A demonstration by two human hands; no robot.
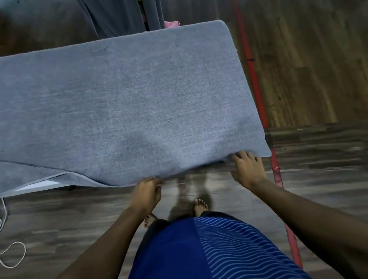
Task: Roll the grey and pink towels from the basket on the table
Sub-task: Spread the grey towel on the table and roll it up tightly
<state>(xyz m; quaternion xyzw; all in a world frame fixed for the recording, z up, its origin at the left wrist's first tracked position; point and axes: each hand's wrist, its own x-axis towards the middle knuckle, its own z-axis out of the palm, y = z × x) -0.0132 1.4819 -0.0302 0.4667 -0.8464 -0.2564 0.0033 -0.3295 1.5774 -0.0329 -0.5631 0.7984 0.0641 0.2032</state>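
Grey towel [116, 105] lies spread, left hand [147, 193] and right hand [247, 169] gripping it.

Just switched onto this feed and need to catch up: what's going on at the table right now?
A person stands at the table with a grey towel spread flat across it. The left hand pinches the towel's near edge, and the right hand holds the same edge close to the right corner. No roll has been started; the towel lies open. A bit of pink cloth shows past the far edge, next to another grey cloth.
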